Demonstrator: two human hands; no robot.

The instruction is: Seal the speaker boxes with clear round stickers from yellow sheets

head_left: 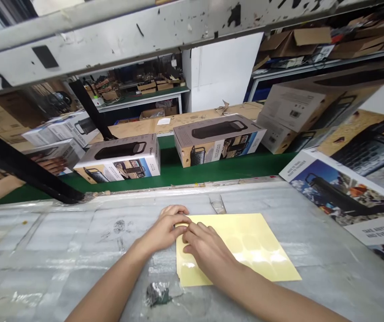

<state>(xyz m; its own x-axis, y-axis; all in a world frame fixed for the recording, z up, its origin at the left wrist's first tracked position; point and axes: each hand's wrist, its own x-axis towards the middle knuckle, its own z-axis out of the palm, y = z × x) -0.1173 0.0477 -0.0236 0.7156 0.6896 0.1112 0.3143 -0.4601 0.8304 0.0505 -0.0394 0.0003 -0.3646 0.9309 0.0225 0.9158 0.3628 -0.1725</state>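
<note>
The sticker sheet (262, 250) lies on the table (78, 241) before you, your left hand (170, 226) at its far left corner and your right hand (208, 252) over its left part. Behind the table, a left carton (124, 156) and a middle carton (218, 138) sit apart on the belt (169, 172). A large carton (342, 192) stands to your right; left, past a post (49, 179), is another person's hand (51, 165).

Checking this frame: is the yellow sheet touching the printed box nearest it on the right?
Apart. The head view shows a bare strip of the grey table between the right edge of the yellow sheet and the printed box.
</note>
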